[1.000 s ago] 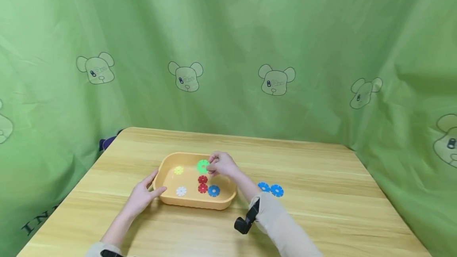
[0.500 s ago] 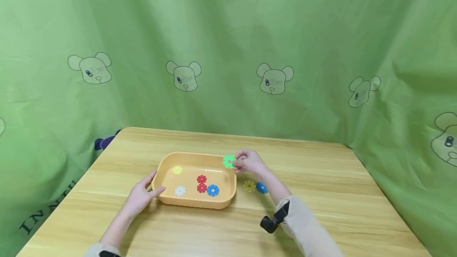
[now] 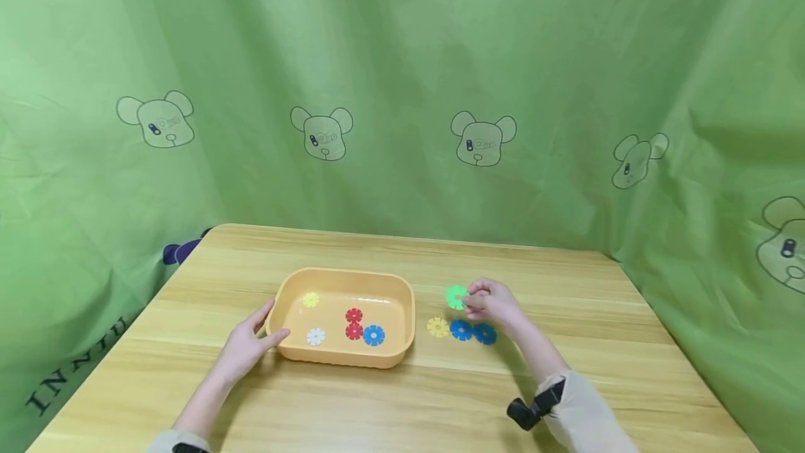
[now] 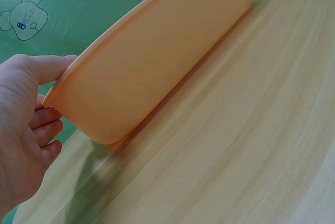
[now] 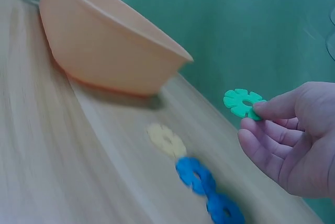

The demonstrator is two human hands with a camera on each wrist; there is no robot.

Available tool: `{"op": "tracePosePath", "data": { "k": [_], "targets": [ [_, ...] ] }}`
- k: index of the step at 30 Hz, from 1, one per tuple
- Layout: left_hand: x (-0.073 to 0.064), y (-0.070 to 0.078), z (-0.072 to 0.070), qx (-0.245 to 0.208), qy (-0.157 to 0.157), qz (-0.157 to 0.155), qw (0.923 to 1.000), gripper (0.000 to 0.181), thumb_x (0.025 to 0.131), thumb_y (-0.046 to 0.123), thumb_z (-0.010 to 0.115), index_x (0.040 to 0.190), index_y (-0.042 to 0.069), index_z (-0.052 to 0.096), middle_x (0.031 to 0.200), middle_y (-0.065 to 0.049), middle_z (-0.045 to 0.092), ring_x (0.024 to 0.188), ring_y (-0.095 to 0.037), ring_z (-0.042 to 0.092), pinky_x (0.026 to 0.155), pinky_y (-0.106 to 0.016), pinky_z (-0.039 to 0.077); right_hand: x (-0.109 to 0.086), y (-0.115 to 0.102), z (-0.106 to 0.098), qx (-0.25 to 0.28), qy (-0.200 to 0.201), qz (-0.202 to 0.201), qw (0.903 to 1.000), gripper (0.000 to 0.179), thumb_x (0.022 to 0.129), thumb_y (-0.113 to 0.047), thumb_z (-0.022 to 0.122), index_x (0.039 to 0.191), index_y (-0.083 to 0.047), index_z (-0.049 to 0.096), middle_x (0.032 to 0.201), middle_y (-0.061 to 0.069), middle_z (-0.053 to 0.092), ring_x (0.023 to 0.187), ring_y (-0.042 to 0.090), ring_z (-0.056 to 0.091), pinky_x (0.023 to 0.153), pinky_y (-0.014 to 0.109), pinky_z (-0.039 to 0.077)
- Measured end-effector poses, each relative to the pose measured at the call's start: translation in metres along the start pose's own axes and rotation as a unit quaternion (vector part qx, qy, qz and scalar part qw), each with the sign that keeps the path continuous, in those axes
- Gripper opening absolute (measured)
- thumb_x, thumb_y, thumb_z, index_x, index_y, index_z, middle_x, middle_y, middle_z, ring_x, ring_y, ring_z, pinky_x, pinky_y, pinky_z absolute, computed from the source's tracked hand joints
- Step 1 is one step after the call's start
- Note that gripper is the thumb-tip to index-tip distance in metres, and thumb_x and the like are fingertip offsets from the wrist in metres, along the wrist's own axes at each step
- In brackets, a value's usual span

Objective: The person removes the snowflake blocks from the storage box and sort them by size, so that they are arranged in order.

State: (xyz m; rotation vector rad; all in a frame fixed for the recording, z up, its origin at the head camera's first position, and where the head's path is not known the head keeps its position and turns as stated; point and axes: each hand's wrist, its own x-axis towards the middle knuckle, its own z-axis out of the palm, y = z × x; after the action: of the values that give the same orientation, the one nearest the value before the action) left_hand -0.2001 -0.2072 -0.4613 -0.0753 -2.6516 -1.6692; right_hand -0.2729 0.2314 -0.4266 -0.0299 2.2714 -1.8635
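My left hand [image 3: 247, 348] grips the left end of an orange plastic basin [image 3: 339, 358], thumb at the rim and fingers against the outside. To the right of the basin, my right hand [image 3: 497, 305] pinches a green notched snowflake disc [image 3: 453, 296] between thumb and fingers, held above the table in the right wrist view. A yellow disc [image 3: 432, 327] and a blue disc [image 3: 454, 330] lie below it, with another blue disc [image 3: 478, 333] at the right end of that row; these look joined or touching, I cannot tell which.
Inside the basin lie a yellow disc [image 3: 311, 299], a white disc [image 3: 316, 336], two red discs [image 3: 354, 315] and a blue disc [image 3: 367, 335]. The wooden table [image 3: 352, 411] is bordered by a green curtain [image 3: 402, 54] at the back and sides.
My right hand has carried the green disc rightward from above the basin to above the table, uncovering the yellow and blue discs there. My left hand stays on the basin.
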Motion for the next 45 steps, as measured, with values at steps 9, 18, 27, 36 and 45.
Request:
{"op": "tracePosePath", "data": {
  "k": [9,18,27,36,45],
  "targets": [
    [0.0,0.0,0.0,-0.005,-0.004,-0.001,1.0,0.076,0.086,0.021,0.066,0.144,-0.003,0.023,0.148,-0.025,0.021,0.133,-0.044,0.021,0.109,-0.051,0.018,-0.02,0.02,-0.036,0.016,0.033,0.026,0.999,0.033,0.085,0.001,0.06,0.11,0.013,0.042,0.08,0.008,0.062,0.069,0.015,0.062,0.065,0.026,0.056],
    [-0.001,0.002,-0.002,-0.006,-0.011,-0.004,0.9999,0.077,0.088,0.024,0.065,0.145,-0.002,0.022,0.148,-0.024,0.019,0.134,-0.043,0.018,0.109,-0.052,0.016,-0.029,0.04,-0.062,-0.008,0.062,0.046,0.9969,0.043,0.087,-0.002,0.06,0.12,0.016,0.039,0.084,0.009,0.061,0.071,0.014,0.061,0.066,0.026,0.056],
    [0.0,-0.001,-0.001,0.0,-0.005,0.004,1.0,0.076,0.087,0.022,0.065,0.144,-0.004,0.023,0.147,-0.025,0.021,0.133,-0.044,0.021,0.109,-0.052,0.018,-0.035,0.056,-0.072,-0.1,0.084,0.056,0.9899,0.032,0.086,-0.007,0.061,0.11,0.012,0.05,0.083,0.008,0.06,0.071,0.016,0.058,0.062,0.027,0.054],
    [0.0,0.0,0.0,0.004,-0.002,0.004,1.0,0.076,0.087,0.022,0.066,0.144,-0.004,0.023,0.148,-0.024,0.021,0.133,-0.044,0.021,0.109,-0.052,0.018,-0.034,0.061,-0.074,-0.14,0.095,0.058,0.9838,0.026,0.085,-0.008,0.062,0.103,0.009,0.055,0.079,0.007,0.058,0.069,0.016,0.056,0.057,0.027,0.052],
    [-0.001,0.001,0.0,-0.002,-0.005,0.003,1.0,0.075,0.087,0.021,0.065,0.144,-0.004,0.022,0.148,-0.025,0.02,0.133,-0.044,0.02,0.109,-0.052,0.017,-0.035,0.061,-0.072,-0.156,0.098,0.051,0.9815,0.023,0.084,-0.008,0.064,0.099,0.008,0.058,0.078,0.007,0.058,0.068,0.016,0.054,0.056,0.028,0.05]
  ]
}}
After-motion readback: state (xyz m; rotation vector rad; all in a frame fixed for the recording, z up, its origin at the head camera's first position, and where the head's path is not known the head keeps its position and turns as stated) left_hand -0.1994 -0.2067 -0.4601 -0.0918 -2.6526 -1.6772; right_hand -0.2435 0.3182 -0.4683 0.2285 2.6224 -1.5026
